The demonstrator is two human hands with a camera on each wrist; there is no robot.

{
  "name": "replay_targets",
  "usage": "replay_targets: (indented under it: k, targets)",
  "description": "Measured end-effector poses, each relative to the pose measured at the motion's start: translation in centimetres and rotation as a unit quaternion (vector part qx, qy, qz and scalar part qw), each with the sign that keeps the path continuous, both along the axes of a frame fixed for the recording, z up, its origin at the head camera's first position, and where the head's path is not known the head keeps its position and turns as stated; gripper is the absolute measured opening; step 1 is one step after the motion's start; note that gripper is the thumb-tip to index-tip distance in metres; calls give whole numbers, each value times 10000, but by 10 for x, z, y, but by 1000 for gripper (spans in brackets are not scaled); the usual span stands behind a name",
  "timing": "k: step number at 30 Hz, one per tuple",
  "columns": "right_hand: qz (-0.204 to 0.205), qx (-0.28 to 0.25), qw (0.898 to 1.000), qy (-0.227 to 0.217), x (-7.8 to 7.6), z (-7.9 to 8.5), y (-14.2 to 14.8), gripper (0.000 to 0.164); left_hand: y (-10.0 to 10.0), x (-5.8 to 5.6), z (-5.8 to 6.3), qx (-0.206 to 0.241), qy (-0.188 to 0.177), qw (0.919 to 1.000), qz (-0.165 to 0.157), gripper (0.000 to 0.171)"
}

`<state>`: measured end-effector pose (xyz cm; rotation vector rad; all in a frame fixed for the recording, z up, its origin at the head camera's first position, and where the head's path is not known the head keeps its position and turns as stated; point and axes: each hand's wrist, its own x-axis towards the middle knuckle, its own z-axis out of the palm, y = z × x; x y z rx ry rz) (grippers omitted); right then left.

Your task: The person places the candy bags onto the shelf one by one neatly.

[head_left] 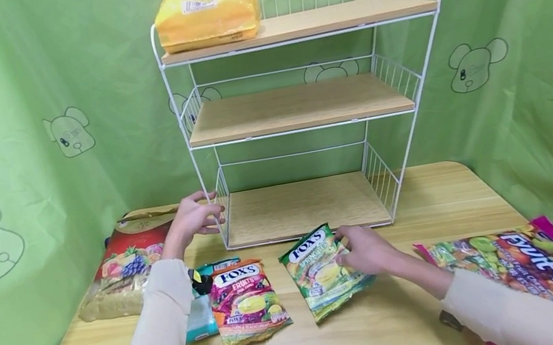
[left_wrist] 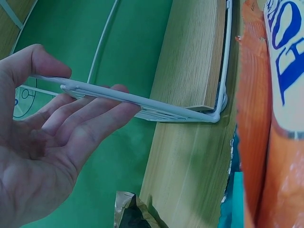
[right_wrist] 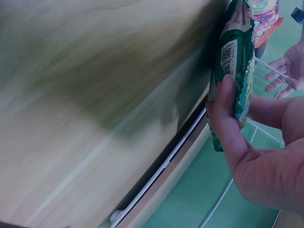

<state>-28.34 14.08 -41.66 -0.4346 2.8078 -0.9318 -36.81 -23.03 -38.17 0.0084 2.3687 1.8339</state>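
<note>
My right hand [head_left: 367,248] pinches the right edge of a green Fox's candy bag [head_left: 320,274], tilted in front of the rack's bottom shelf. In the right wrist view, the thumb and fingers lie on opposite faces of the green bag [right_wrist: 232,61]. My left hand [head_left: 199,215] is at the lower left post of a white wire rack [head_left: 302,129]. Up close in the left wrist view, thumb and fingers hold the white post [left_wrist: 156,104] between them. An orange Fox's Fruits candy bag [head_left: 248,303] lies below the left hand, partly over a teal bag [head_left: 202,317].
A yellow-orange package [head_left: 209,19] sits on the top shelf's left end. At the left, a large red bag with fruit pictures [head_left: 132,255] leans by the green cloth wall. A pink-edged Fruit balik candy bag [head_left: 536,270] lies at the right, partly behind the right forearm.
</note>
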Motion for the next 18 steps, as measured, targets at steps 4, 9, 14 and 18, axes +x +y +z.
replay_targets:
  k: [4, 9, 14, 18]
  targets:
    - [-8, -166, 9999, -43, 0, 4, -1, 47, 0, 0, -1, 37, -8, 10000, 23, 59]
    - [-101, -399, 9990, -193, 1, 7, -2, 45, 1, 1, 0, 50, 25, 10000, 10, 59]
    - [-79, -613, 9979, -207, 2, 9, -2, 45, 1, 1, 0, 37, 31, 10000, 16, 58]
    - [-67, -948, 9947, -385, 5, 12, -2, 44, 1, 1, -1, 20, 36, 10000, 26, 58]
